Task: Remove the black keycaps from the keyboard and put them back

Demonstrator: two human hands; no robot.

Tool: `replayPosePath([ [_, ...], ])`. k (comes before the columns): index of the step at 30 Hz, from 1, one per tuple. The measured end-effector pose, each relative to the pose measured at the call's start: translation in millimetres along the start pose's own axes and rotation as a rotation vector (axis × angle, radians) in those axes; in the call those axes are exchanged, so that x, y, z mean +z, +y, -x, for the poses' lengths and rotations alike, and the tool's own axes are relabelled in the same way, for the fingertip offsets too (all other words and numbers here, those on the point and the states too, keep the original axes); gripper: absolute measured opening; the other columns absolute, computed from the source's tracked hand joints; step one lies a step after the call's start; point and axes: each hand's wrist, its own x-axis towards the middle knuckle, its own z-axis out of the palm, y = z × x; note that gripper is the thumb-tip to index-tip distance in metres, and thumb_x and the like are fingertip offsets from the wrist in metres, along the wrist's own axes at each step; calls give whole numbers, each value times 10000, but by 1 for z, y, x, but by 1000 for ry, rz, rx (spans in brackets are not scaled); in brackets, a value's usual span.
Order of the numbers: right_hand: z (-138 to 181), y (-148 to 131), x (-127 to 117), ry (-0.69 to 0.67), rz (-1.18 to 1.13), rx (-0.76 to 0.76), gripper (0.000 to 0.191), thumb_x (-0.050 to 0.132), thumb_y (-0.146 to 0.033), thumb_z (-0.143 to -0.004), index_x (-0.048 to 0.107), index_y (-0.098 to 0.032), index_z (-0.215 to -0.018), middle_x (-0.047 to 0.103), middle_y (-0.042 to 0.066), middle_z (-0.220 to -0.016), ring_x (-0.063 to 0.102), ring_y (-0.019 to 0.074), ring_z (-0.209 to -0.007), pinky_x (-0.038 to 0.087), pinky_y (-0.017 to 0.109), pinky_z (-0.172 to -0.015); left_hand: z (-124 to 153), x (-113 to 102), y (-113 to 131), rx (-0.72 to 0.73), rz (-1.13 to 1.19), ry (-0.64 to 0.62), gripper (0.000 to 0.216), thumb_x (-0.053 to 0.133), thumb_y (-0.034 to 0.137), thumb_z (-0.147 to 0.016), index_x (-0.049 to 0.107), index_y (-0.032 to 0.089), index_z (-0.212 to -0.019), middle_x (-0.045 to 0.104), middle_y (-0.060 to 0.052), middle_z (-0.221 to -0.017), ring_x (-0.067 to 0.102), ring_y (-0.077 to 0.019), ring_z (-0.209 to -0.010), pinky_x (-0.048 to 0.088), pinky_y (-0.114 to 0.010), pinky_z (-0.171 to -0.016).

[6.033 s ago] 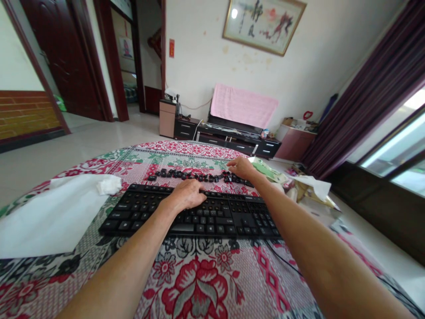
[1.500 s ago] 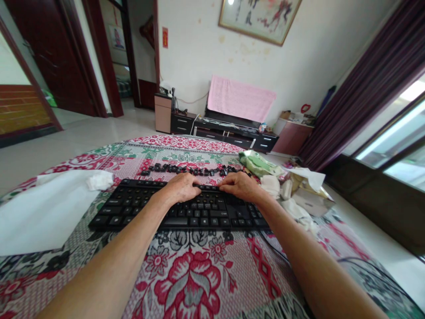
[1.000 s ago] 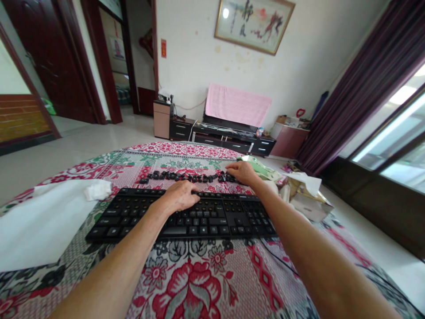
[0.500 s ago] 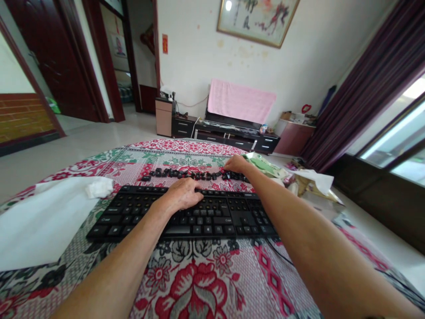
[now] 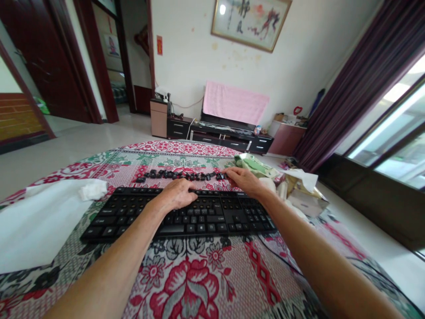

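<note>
A black keyboard [image 5: 133, 212] lies on a flowered tablecloth in front of me. Behind it runs a row of several loose black keycaps [image 5: 175, 175]. My left hand [image 5: 177, 195] rests palm down on the keyboard's upper middle, fingers curled onto the top key rows. My right hand [image 5: 244, 179] sits at the right end of the keycap row, just behind the keyboard's top edge, its fingers drawn together; what they pinch, if anything, is hidden.
A white paper sheet [image 5: 36, 221] with a crumpled tissue [image 5: 89, 190] lies at the left. Green packaging [image 5: 255, 165], tissues and a box [image 5: 307, 199] crowd the table's right edge. A keyboard cable [image 5: 275, 250] trails off right. A TV stand is beyond.
My right hand has drawn back from the far end of the keycap row toward the keyboard's top edge. The left hand stays on the keys.
</note>
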Motion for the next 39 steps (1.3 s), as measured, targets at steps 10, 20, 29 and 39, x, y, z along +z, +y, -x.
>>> replayPosePath([
  [10, 19, 2, -1, -118, 150, -121, 250, 455, -334, -681, 582, -168, -819, 590, 19, -750, 521, 115, -680, 405, 242, -636, -3, 2, -2, -6, -7, 8, 320, 406, 400, -628, 594, 268, -851, 611, -20, -803, 535, -163, -751, 359, -221, -621],
  [20, 24, -8, -5, -151, 531, -335, 199, 454, -206, -681, 612, -206, -802, 591, 16, -751, 506, 120, -703, 373, 239, -641, -4, 4, -4, 3, -10, 0, 316, 395, 396, -635, 597, 276, -846, 618, -3, -769, 538, -153, -720, 355, -215, -593],
  [29, 24, -3, -1, -132, 369, -212, 192, 471, -249, -670, 614, -181, -780, 585, 21, -734, 503, 100, -654, 372, 218, -591, -4, 4, -4, 2, -7, 1, 320, 398, 401, -629, 600, 268, -838, 618, 0, -778, 535, -153, -720, 350, -217, -598],
  [39, 22, 2, 2, -142, 303, -135, 202, 486, -254, -641, 618, -164, -764, 599, 20, -708, 512, 102, -603, 381, 221, -552, -3, 4, -2, -5, 11, 5, 303, 410, 384, -625, 605, 263, -822, 616, -1, -737, 534, -147, -683, 348, -215, -569],
])
